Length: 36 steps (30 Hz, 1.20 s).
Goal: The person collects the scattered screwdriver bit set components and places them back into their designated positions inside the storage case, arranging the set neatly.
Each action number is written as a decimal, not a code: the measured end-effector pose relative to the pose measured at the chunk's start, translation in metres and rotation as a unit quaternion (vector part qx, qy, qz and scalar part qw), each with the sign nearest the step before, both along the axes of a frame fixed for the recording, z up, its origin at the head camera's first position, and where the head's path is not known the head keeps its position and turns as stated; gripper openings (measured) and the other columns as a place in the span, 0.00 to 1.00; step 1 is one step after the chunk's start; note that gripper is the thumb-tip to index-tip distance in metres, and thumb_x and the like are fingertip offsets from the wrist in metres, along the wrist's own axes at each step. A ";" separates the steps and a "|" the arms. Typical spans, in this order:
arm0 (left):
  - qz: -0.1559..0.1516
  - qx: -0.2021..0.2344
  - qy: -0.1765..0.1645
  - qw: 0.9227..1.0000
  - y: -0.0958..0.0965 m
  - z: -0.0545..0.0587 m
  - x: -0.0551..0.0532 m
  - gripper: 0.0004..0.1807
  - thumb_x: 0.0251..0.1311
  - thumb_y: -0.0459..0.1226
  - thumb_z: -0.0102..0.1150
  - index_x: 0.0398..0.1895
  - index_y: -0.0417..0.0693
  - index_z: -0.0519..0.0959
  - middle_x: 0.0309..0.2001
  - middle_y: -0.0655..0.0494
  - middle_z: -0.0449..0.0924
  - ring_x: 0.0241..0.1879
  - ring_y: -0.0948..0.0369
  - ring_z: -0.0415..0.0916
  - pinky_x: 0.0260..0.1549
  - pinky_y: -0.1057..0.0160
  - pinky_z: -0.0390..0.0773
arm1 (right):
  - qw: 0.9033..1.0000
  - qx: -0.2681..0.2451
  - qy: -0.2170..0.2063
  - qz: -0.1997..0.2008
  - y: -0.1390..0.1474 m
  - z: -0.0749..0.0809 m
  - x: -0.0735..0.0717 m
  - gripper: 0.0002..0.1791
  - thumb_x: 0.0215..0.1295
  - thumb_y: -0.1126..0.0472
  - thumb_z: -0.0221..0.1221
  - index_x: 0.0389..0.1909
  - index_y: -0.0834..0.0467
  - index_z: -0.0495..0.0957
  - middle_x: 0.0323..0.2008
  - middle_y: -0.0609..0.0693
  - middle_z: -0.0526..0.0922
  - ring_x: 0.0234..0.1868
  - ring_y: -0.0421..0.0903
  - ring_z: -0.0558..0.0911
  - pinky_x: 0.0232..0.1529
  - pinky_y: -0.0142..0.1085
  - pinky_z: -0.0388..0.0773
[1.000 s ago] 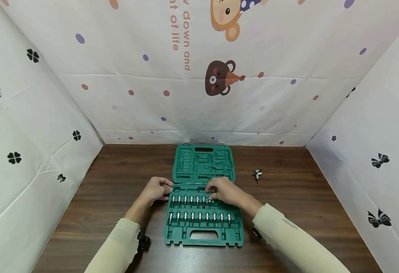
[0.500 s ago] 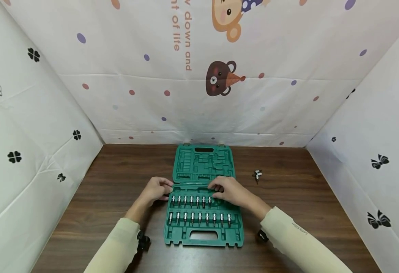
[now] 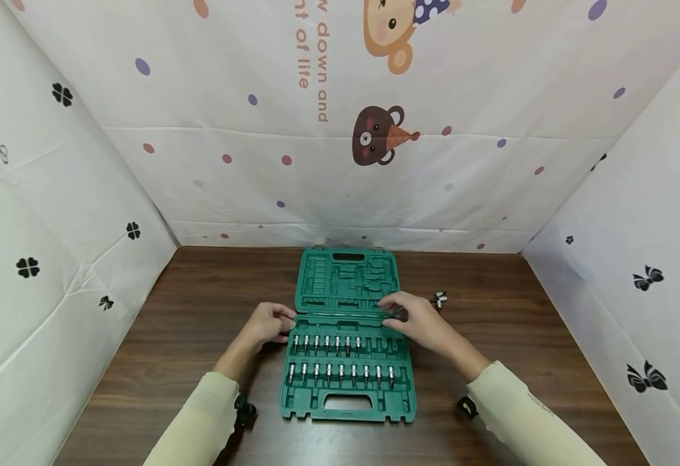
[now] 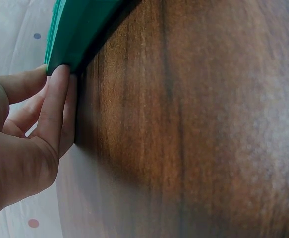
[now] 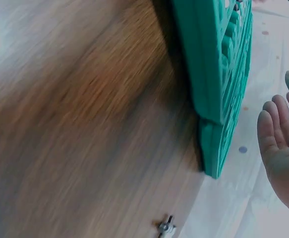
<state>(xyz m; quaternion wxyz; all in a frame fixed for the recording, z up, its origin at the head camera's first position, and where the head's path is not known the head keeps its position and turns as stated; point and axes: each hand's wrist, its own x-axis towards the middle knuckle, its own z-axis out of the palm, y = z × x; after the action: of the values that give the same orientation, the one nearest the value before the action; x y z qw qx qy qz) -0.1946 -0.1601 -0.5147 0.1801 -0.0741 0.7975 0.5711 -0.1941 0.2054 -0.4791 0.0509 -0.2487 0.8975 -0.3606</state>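
Observation:
A green plastic tool case [image 3: 296, 396] lies unfolded on the table, its lid [image 3: 348, 285] flat at the back. Two rows of silver socket bits [image 3: 341, 373] stand in its slots; the right end of the back row has bare slots. My left hand [image 3: 264, 325] pinches the case's left edge near the hinge, thumb on top and fingers along the side in the left wrist view. Above the hinge's right end hovers my right hand [image 3: 421, 318], fingers loosely extended, nothing seen between them. In the right wrist view, that hand [image 5: 285, 148] is apart from the case.
A small heap of loose socket bits [image 3: 439, 299] lies on the brown wooden table [image 3: 479, 323], right of the lid. White printed cloth [image 3: 229, 188] walls the table at the back and on both sides.
My right hand has left the back row of bits and moved right, uncovering the bit and slots there. The left hand keeps its place on the case's edge.

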 end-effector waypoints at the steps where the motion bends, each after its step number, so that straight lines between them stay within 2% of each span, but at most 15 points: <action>1: 0.000 0.001 0.000 1.000 0.000 0.000 0.000 0.11 0.70 0.26 0.58 0.52 0.35 0.83 0.44 0.42 0.84 0.37 0.56 0.83 0.34 0.57 0.88 | 1.000 -0.003 0.001 -0.004 0.003 0.000 0.001 0.22 0.67 0.60 0.69 0.61 0.57 0.80 0.54 0.52 0.85 0.51 0.47 0.84 0.50 0.41 0.84; 7: -0.003 0.004 0.002 1.000 0.001 -0.001 0.000 0.10 0.69 0.26 0.60 0.51 0.35 0.83 0.44 0.42 0.84 0.37 0.56 0.83 0.33 0.56 0.88 | 0.998 -0.015 0.008 -0.054 0.020 -0.004 0.005 0.22 0.69 0.60 0.68 0.62 0.57 0.78 0.51 0.53 0.84 0.50 0.47 0.84 0.49 0.42 0.84; 13: -0.001 0.009 -0.002 1.000 0.001 -0.002 0.001 0.10 0.69 0.26 0.60 0.51 0.35 0.82 0.43 0.42 0.83 0.38 0.56 0.82 0.34 0.57 0.88 | 0.994 -0.025 0.023 -0.104 0.039 -0.011 0.007 0.23 0.68 0.59 0.69 0.62 0.57 0.77 0.53 0.53 0.83 0.52 0.52 0.84 0.51 0.50 0.84; 21: 0.001 0.013 -0.004 1.000 0.000 -0.002 0.001 0.10 0.69 0.26 0.60 0.51 0.34 0.82 0.43 0.42 0.83 0.37 0.56 0.82 0.34 0.57 0.89 | 0.987 -0.028 0.051 -0.152 0.066 -0.024 0.000 0.26 0.67 0.61 0.70 0.64 0.58 0.74 0.54 0.59 0.82 0.52 0.56 0.82 0.51 0.52 0.81; 27: 0.000 0.013 -0.003 1.000 0.001 -0.001 0.000 0.10 0.69 0.26 0.60 0.51 0.34 0.83 0.43 0.42 0.84 0.37 0.57 0.82 0.34 0.57 0.89 | 0.983 -0.009 0.049 -0.176 0.080 -0.030 -0.006 0.29 0.67 0.59 0.70 0.65 0.62 0.73 0.54 0.58 0.79 0.55 0.57 0.79 0.56 0.55 0.80; 36: 0.000 0.011 -0.005 1.000 0.000 -0.001 -0.001 0.11 0.69 0.26 0.60 0.52 0.34 0.83 0.44 0.42 0.83 0.37 0.56 0.82 0.34 0.57 0.89 | 0.980 0.037 0.035 -0.194 0.089 -0.043 -0.016 0.29 0.66 0.60 0.70 0.63 0.65 0.71 0.52 0.61 0.76 0.49 0.54 0.79 0.50 0.50 0.81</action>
<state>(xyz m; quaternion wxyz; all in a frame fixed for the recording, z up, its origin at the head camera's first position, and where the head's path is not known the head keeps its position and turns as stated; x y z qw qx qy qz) -0.1959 -0.1599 -0.5152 0.1849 -0.0749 0.7904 0.5791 -0.2101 0.2946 -0.5222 -0.0426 -0.0803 0.9426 -0.3213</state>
